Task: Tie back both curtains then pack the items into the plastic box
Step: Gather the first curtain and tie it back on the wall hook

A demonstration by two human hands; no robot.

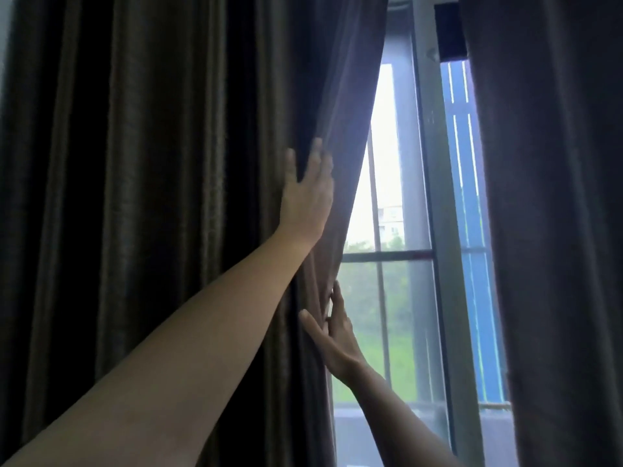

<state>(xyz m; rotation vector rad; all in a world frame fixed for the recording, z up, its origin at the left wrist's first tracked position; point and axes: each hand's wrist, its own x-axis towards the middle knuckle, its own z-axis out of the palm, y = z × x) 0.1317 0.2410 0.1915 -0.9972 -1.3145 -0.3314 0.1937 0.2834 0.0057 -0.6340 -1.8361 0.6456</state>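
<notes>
A dark brown left curtain (151, 197) hangs in heavy folds over most of the view. My left hand (308, 193) is raised high and grips its inner edge, thumb on the front and fingers wrapped behind a fold. Lower down, my right hand (332, 335) holds the same edge, fingers curled around the fabric. The edge is drawn slantwise to the left. The dark right curtain (556, 230) hangs straight at the right. No plastic box or loose items are in view.
Between the curtains shows a window (404, 264) with grey frame bars and a sill at the bottom. Outside are green trees, a pale building and a blue panel behind the right pane.
</notes>
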